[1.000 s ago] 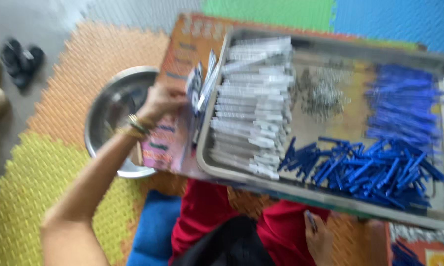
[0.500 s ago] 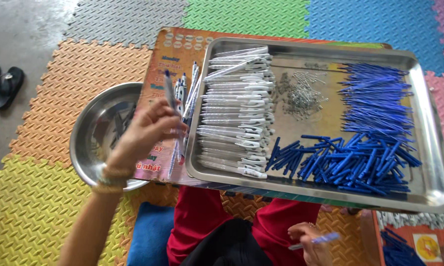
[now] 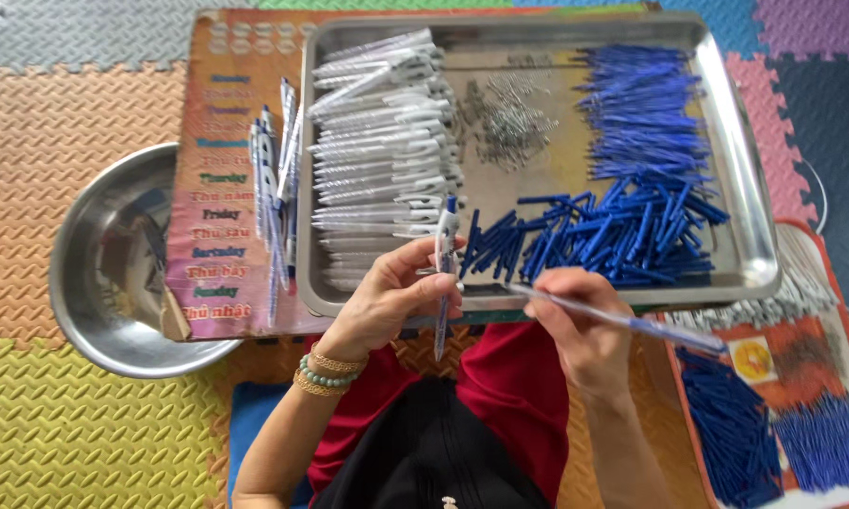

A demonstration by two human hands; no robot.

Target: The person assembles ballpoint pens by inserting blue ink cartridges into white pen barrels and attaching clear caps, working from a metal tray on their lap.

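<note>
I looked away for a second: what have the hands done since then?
The left hand came back from the finished pens beside the tray and now holds a pen barrel over the tray's near edge. The right hand rose, holding a refill. Tray and bowl stayed put.

A rectangular printed board (image 3: 219,203), orange-brown with coloured lettering, lies under the steel tray's left edge; a second orange printed card with a round yellow emblem (image 3: 752,359) lies at lower right

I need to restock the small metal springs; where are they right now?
In the head view, the small metal springs lie in the steel tray, upper middle, between the clear pen barrels and blue refills.
</note>
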